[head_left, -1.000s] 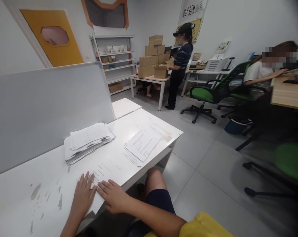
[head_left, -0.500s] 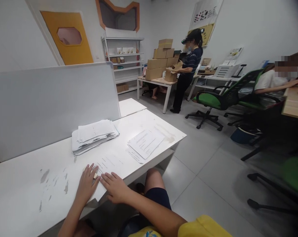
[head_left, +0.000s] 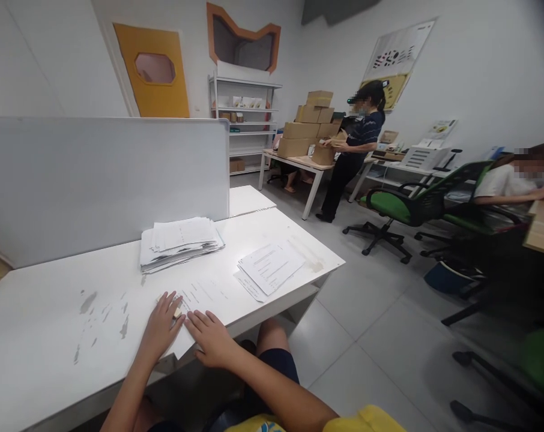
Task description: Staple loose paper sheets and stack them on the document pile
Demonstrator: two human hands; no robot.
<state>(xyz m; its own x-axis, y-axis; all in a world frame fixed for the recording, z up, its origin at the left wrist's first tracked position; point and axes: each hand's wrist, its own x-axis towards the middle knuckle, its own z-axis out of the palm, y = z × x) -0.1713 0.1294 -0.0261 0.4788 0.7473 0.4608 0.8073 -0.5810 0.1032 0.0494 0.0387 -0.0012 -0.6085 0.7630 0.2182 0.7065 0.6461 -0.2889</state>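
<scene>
A printed sheet of paper (head_left: 204,292) lies at the near edge of the white desk, one corner jutting past the edge. My left hand (head_left: 163,324) rests on its left part, fingers stretched out and fairly flat. Partly under those fingers is a small cream-coloured piece (head_left: 177,312); its kind I cannot make out. My right hand (head_left: 212,341) lies palm down on the sheet's lower edge, fingers extended, its fingertips close to the left hand. Nothing shows in its grasp.
A thick stack of papers (head_left: 182,243) sits by the white divider panel (head_left: 105,186). Printed sheets (head_left: 272,267) lie to the right on the desk (head_left: 51,336). Beyond are a standing person (head_left: 362,144) at cardboard boxes (head_left: 299,132), a green chair (head_left: 389,204) and a seated person (head_left: 501,183).
The view has tilted and shifted, so the room sits lower and further right in it. Both hands stay on the sheet with hardly any movement.
</scene>
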